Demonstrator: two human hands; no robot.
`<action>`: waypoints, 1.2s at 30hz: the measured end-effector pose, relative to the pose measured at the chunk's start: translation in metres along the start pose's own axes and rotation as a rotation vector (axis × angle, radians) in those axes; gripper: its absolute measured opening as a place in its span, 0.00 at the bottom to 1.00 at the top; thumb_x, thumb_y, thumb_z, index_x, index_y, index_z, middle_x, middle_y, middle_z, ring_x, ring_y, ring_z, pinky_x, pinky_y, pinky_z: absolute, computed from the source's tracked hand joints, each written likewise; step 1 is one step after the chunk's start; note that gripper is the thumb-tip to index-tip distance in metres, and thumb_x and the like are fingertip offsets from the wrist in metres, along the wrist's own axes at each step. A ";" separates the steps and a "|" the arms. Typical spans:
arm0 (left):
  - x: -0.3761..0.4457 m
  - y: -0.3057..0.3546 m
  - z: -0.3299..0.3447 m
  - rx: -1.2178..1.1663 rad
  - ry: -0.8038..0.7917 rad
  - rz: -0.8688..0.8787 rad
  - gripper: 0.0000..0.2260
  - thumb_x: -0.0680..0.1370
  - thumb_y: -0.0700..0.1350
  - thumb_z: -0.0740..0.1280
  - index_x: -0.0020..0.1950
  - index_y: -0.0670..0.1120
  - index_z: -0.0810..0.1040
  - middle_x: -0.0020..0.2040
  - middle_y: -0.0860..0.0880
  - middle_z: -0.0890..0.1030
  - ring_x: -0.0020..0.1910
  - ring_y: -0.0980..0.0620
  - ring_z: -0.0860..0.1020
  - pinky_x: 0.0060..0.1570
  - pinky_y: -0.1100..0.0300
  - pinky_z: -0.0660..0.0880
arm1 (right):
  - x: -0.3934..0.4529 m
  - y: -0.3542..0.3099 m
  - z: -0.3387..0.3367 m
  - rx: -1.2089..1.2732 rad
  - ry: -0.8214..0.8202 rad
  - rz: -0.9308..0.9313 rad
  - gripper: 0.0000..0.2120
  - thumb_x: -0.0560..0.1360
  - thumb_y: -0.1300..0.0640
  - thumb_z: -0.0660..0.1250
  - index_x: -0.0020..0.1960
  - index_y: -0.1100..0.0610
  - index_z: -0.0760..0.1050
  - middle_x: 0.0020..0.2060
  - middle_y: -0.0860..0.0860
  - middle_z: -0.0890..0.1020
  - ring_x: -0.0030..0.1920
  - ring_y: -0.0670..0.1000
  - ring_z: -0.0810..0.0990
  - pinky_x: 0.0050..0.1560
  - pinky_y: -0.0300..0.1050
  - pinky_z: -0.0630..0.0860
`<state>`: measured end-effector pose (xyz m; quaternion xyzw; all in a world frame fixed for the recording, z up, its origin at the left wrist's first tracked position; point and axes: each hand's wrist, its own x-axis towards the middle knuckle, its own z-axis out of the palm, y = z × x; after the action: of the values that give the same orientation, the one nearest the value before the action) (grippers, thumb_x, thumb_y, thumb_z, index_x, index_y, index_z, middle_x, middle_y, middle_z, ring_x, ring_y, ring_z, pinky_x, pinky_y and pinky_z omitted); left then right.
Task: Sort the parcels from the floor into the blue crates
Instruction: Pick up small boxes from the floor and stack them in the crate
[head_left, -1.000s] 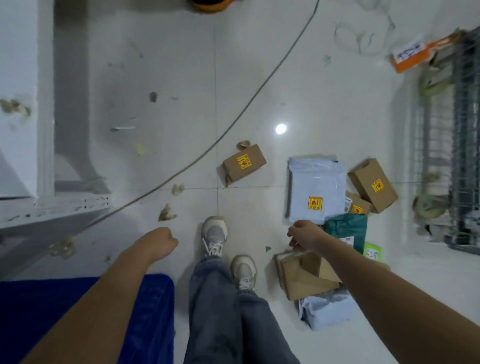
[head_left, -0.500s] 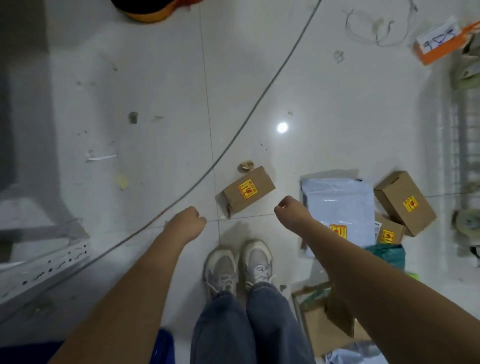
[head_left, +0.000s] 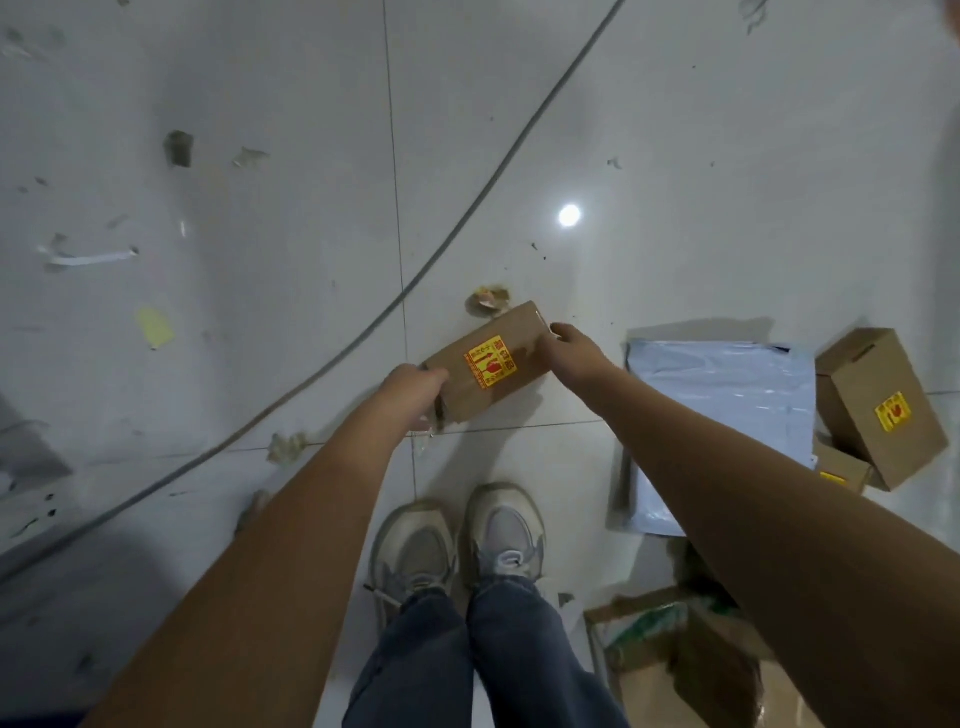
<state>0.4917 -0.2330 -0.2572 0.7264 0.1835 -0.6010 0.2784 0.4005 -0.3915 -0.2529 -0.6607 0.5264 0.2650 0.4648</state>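
Observation:
A small brown cardboard box (head_left: 491, 366) with a yellow and red sticker lies on the white tiled floor ahead of my shoes. My left hand (head_left: 413, 387) grips its near left end. My right hand (head_left: 574, 348) holds its far right end. To the right lie a pale blue mailer bag (head_left: 727, 395), a brown box (head_left: 878, 405) with a yellow sticker, and a smaller box (head_left: 839, 470) partly under it. An open cardboard parcel (head_left: 670, 660) sits at the lower right, partly hidden by my right arm. No blue crate shows in this view.
A grey cable (head_left: 363, 338) curves across the floor from the top right to the lower left. Scraps of paper and tape litter the tiles, with a crumpled scrap (head_left: 485, 301) just behind the box. My shoes (head_left: 457, 540) stand close below the box.
The view has moved forward toward the small box, and the blue crate has left the view. Both hands, held as fists half a second ago, have reached out and taken hold of the box's ends.

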 end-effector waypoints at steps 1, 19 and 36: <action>-0.001 0.000 0.002 -0.052 -0.014 -0.011 0.10 0.78 0.43 0.62 0.58 0.43 0.71 0.48 0.45 0.77 0.45 0.47 0.77 0.40 0.59 0.78 | 0.001 -0.001 0.002 0.009 -0.007 0.005 0.23 0.80 0.53 0.54 0.72 0.60 0.62 0.68 0.59 0.70 0.59 0.55 0.71 0.60 0.48 0.70; -0.089 -0.009 -0.028 -0.693 0.005 0.047 0.19 0.77 0.55 0.64 0.63 0.50 0.66 0.55 0.48 0.73 0.48 0.44 0.78 0.45 0.50 0.78 | -0.104 -0.013 -0.045 0.546 -0.369 0.189 0.34 0.70 0.47 0.72 0.69 0.56 0.62 0.61 0.59 0.72 0.56 0.58 0.79 0.50 0.55 0.81; -0.194 -0.043 -0.042 -0.619 -0.251 0.144 0.27 0.71 0.45 0.73 0.69 0.50 0.70 0.56 0.44 0.83 0.52 0.44 0.82 0.51 0.46 0.79 | -0.251 -0.003 0.009 0.609 -0.208 0.015 0.20 0.78 0.41 0.57 0.62 0.53 0.71 0.55 0.53 0.81 0.53 0.50 0.80 0.52 0.46 0.79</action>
<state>0.4571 -0.1602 -0.0707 0.5388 0.2698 -0.5804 0.5477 0.3279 -0.2703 -0.0447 -0.4567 0.5360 0.1650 0.6906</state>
